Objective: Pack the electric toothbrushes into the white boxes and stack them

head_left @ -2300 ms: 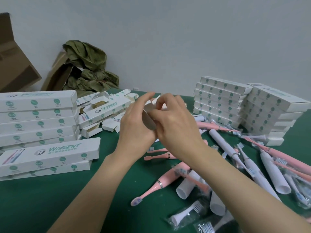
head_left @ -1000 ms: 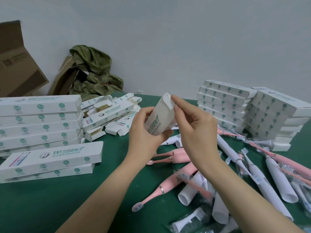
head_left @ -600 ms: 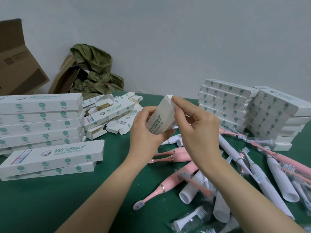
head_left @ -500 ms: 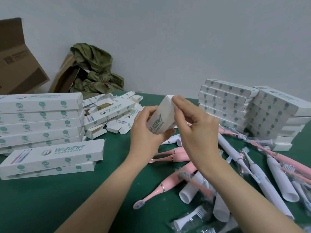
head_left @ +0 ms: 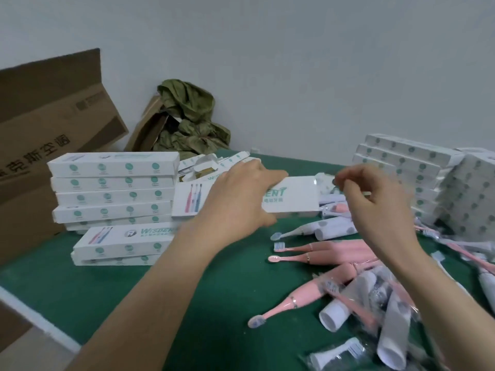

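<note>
Here, the left hand (head_left: 241, 202) grips a white box (head_left: 292, 198) around its middle, holding it level and lengthwise above the green bench (head_left: 187, 303), just right of the left stack of boxes (head_left: 112, 188). The right hand (head_left: 375, 202) hovers at the box's right end with its fingers curled and thumb and forefinger close together. Blur hides whether they pinch anything, so I cannot tell its grip. Below the hands, pink toothbrushes (head_left: 321, 250) lie loose on the bench with their heads pointing left, mixed with white handles (head_left: 332, 228) and bagged brush heads (head_left: 334, 354) nearer the camera. A second stack of boxes (head_left: 401, 162) stands at the far right. A cardboard carton (head_left: 53, 129) stands at the left edge, and an olive cloth (head_left: 192, 121) is bunched against the far wall.
</note>
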The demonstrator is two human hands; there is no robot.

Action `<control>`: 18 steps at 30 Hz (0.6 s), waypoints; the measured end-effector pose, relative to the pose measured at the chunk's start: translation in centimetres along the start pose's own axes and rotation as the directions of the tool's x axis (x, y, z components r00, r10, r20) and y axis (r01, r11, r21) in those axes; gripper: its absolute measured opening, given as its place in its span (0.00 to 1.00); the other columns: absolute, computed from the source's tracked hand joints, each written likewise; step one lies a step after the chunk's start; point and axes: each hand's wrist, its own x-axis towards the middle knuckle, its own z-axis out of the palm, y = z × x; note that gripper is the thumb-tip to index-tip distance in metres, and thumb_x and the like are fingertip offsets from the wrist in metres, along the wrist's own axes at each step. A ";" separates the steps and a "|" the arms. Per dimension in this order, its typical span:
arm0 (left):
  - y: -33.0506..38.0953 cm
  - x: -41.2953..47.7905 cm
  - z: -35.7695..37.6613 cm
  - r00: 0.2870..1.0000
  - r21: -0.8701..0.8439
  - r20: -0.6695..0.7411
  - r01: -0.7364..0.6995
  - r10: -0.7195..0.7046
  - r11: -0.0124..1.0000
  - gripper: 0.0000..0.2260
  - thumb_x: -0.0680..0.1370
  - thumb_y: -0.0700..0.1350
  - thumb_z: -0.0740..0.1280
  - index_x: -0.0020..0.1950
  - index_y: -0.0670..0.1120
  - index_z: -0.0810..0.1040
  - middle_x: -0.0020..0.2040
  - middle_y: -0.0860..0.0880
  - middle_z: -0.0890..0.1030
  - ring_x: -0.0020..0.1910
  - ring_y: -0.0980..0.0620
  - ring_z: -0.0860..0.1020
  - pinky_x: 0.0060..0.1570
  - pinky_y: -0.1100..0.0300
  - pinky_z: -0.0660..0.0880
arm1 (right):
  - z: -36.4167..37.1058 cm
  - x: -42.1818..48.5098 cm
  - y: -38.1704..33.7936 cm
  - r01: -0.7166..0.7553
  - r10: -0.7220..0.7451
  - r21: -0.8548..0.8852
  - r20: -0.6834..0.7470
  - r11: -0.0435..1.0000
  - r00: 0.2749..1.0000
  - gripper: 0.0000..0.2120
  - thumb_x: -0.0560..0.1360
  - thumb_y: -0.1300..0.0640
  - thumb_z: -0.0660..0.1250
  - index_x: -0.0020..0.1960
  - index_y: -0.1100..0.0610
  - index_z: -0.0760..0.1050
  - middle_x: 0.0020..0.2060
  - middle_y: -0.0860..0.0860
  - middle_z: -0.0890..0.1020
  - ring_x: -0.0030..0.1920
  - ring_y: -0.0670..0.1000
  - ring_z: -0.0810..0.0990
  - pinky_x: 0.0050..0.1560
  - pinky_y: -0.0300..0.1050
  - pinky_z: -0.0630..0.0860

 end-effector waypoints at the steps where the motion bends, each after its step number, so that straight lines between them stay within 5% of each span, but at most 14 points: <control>1: -1.4 -0.2 -1.1 0.989 0.039 0.146 0.029 -0.034 0.999 0.27 0.66 0.50 0.75 0.64 0.58 0.74 0.51 0.53 0.73 0.50 0.52 0.69 0.45 0.57 0.66 | 0.2 0.0 0.2 0.026 -0.019 -0.096 0.073 0.995 0.997 0.11 0.75 0.64 0.59 0.43 0.51 0.78 0.39 0.41 0.81 0.43 0.42 0.78 0.41 0.34 0.70; 4: -5.7 -1.4 -3.3 0.849 0.117 0.486 0.169 -0.205 0.979 0.31 0.66 0.50 0.77 0.68 0.55 0.72 0.60 0.55 0.75 0.52 0.56 0.68 0.52 0.59 0.67 | 1.2 -0.6 1.0 0.094 0.026 -0.340 0.334 0.936 0.942 0.08 0.76 0.61 0.60 0.44 0.56 0.78 0.37 0.47 0.81 0.41 0.50 0.77 0.39 0.42 0.66; 8: -8.7 -3.1 -3.3 0.725 0.203 0.597 0.276 -0.342 0.939 0.29 0.66 0.49 0.77 0.66 0.52 0.74 0.61 0.53 0.76 0.57 0.52 0.72 0.58 0.55 0.69 | 1.9 -1.1 2.3 0.157 0.213 -0.545 0.553 0.824 0.805 0.10 0.76 0.56 0.59 0.45 0.58 0.78 0.41 0.54 0.82 0.42 0.54 0.78 0.43 0.47 0.74; 12: -10.7 -4.1 -3.1 0.700 0.212 0.604 0.320 -0.381 0.923 0.21 0.68 0.48 0.76 0.59 0.48 0.76 0.57 0.51 0.77 0.55 0.50 0.74 0.56 0.54 0.70 | 2.5 -1.6 2.7 0.230 0.288 -0.585 0.657 0.777 0.697 0.11 0.77 0.52 0.61 0.46 0.57 0.77 0.44 0.54 0.80 0.43 0.54 0.78 0.46 0.50 0.76; 18: -10.4 -4.2 -2.1 0.725 0.371 0.565 0.202 -0.393 0.907 0.27 0.67 0.52 0.75 0.61 0.47 0.70 0.58 0.45 0.73 0.54 0.47 0.70 0.53 0.55 0.70 | 2.8 -2.2 2.6 0.286 0.272 -0.602 0.667 0.746 0.693 0.14 0.78 0.49 0.60 0.49 0.58 0.78 0.45 0.54 0.80 0.46 0.55 0.79 0.45 0.48 0.76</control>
